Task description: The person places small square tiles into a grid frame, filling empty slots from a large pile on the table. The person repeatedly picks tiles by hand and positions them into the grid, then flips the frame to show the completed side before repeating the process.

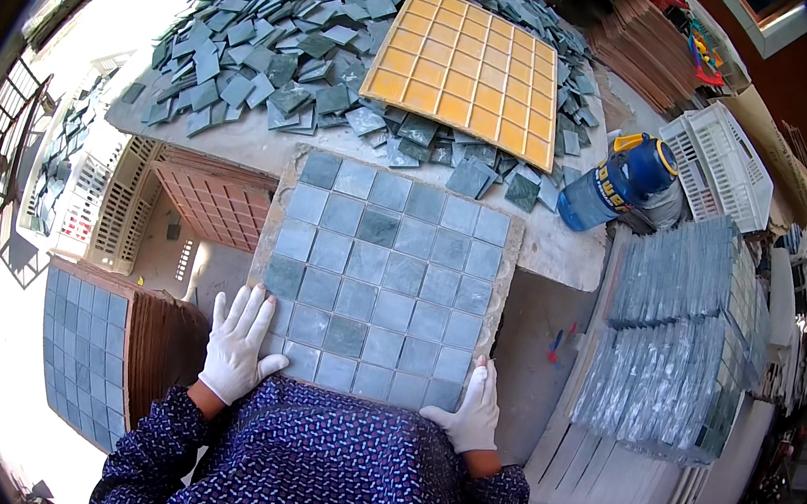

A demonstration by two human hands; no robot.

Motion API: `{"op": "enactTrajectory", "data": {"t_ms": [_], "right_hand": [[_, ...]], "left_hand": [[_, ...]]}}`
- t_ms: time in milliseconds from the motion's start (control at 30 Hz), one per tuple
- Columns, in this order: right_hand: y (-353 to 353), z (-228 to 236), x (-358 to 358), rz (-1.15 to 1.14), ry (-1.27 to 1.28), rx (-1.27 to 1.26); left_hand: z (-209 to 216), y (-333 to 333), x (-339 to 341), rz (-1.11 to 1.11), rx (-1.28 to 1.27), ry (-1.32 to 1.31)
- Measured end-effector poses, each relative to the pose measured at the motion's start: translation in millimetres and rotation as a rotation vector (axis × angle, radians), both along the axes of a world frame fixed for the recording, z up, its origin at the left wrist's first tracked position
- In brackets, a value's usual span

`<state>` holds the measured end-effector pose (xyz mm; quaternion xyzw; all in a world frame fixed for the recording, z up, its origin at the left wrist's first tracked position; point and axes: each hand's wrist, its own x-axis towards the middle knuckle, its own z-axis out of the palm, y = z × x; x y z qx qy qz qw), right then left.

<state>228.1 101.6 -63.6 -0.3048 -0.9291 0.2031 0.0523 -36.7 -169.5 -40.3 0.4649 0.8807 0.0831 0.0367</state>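
In front of me lies a square panel of blue-grey and green stone tiles [376, 274], set in tight rows on a worn, pale board [281, 199]. My left hand [236, 347], in a white glove, rests at the panel's lower left edge with its fingers spread and its thumb reaching over the bottom tiles. At the lower right corner is my right hand [471, 411], also white-gloved, its fingers stretched along the edge and its thumb pointing inward. Beyond the panel, a yellow grid tray [466, 73] is tilted on a large heap of loose square tiles [247, 51].
A blue water bottle [613, 187] stands right of the heap. Stacked tile sheets [660, 334] fill the right side. White plastic crates [727, 161] sit behind them. At left are brown grid trays [219, 199] and another stack faced with tiles [89, 349].
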Motion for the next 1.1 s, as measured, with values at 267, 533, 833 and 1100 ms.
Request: {"op": "enactTrajectory", "data": {"t_ms": [267,533,833,1100], "right_hand": [[-0.5,8.4,-5.9,-0.134,0.083,-0.208],[11.4,-6.1,-20.8,-0.422,0.249,-0.414],[49.4,-14.3,-9.0,-0.212,0.379,-0.279],[70.9,86.4,-138.5,0.362,0.311,-0.324]], "left_hand": [[-27.0,-24.1,-7.0,0.476,0.892,-0.707],[-24.6,-19.1,-33.5,0.521,0.52,-0.897],[-14.8,-14.0,-25.9,0.601,0.925,-1.264],[15.7,-72.3,14.5,0.596,1.175,-1.78]]}}
